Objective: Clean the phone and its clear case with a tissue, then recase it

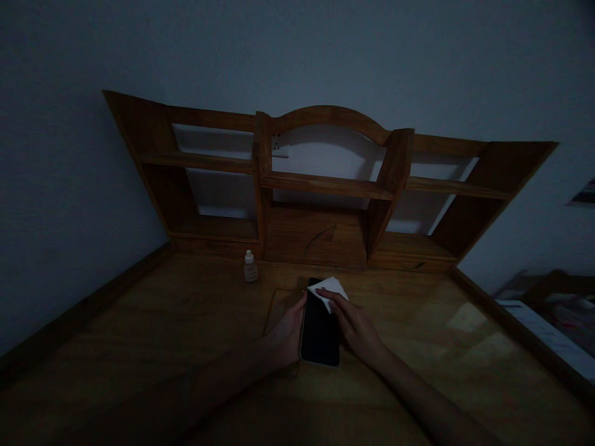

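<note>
A dark phone (320,337) with a pale edge is at the middle of the wooden desk, its black screen facing up. My left hand (287,334) holds the phone by its left edge. In my right hand (356,325) is a white cloth (335,286), pressed by the fingers onto the upper right part of the screen. The cloth covers that corner. Partly behind my left hand lies a flat, brownish rectangular object (277,305), too dark to make out. A small clear bottle (250,271) with a white cap stands upright to the back left.
A wooden shelf unit (325,184) with several compartments rises along the desk's back edge, against the wall. A wall socket (277,144) shows through its middle opening. Raised wooden edges run along both sides of the desk (195,316). Past the right edge is a white surface (548,334).
</note>
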The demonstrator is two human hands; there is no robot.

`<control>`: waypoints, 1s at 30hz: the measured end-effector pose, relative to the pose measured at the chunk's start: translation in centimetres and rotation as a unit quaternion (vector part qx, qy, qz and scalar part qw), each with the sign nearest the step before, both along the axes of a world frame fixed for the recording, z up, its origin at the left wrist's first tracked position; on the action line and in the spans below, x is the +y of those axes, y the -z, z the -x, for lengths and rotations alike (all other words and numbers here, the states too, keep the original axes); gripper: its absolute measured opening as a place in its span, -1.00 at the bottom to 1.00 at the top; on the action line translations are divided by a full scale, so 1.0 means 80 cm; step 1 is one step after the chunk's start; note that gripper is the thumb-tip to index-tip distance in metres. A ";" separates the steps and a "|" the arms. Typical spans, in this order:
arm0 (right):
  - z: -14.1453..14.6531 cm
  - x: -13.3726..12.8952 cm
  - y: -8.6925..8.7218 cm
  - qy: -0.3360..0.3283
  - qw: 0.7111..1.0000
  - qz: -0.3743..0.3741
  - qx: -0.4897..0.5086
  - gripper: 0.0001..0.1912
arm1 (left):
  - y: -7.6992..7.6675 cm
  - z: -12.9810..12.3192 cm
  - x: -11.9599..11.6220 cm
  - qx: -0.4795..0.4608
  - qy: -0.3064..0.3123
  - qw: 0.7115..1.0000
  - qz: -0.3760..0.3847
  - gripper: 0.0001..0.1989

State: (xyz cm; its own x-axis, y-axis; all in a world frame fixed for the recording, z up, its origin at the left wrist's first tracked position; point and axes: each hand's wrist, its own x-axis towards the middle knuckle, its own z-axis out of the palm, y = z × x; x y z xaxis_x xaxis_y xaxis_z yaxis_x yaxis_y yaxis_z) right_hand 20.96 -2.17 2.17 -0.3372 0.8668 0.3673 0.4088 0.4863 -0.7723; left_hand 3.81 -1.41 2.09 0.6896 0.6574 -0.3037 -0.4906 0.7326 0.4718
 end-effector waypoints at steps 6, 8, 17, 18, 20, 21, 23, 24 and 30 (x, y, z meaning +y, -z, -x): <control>0.007 -0.007 -0.006 -0.087 0.996 0.008 0.023 -0.63 | 0.004 -0.002 0.004 -0.001 -0.008 1.000 -0.005 -0.49; 0.008 -0.007 -0.007 -0.103 0.994 0.020 0.042 -0.64 | 0.008 -0.002 0.005 -0.012 -0.004 1.000 -0.015 -0.51; 0.002 -0.006 -0.016 -0.172 0.975 0.128 0.057 -0.68 | 0.017 0.000 0.006 -0.057 0.010 0.998 -0.019 -0.48; 0.002 -0.007 -0.017 -0.184 0.971 0.141 0.057 -0.68 | 0.017 0.000 0.006 -0.043 0.002 0.999 -0.011 -0.47; 0.002 -0.009 -0.019 -0.207 0.963 0.160 0.059 -0.68 | 0.018 -0.001 0.008 0.015 -0.014 1.000 0.006 -0.47; 0.002 -0.009 -0.020 -0.218 0.960 0.166 0.062 -0.68 | 0.018 -0.002 0.009 0.047 -0.022 0.999 0.012 -0.47; 0.003 -0.010 -0.022 -0.238 0.953 0.176 0.068 -0.68 | 0.019 -0.003 0.010 0.072 -0.027 0.997 0.008 -0.48; 0.003 -0.011 -0.022 -0.244 0.950 0.180 0.070 -0.68 | 0.019 -0.003 0.010 0.063 -0.021 0.998 0.001 -0.48; 0.003 -0.012 -0.020 -0.238 0.947 0.203 0.071 -0.68 | 0.017 0.000 0.009 0.029 0.033 0.999 -0.009 -0.42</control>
State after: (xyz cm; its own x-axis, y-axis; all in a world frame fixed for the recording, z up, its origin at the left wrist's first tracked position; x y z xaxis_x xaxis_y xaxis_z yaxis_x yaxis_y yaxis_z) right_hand 20.73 -3.10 3.80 -0.6975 0.7086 0.1064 0.0960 0.2397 -0.9661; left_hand 3.78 -0.72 0.76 0.7129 0.6169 -0.3334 -0.4126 0.7534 0.5120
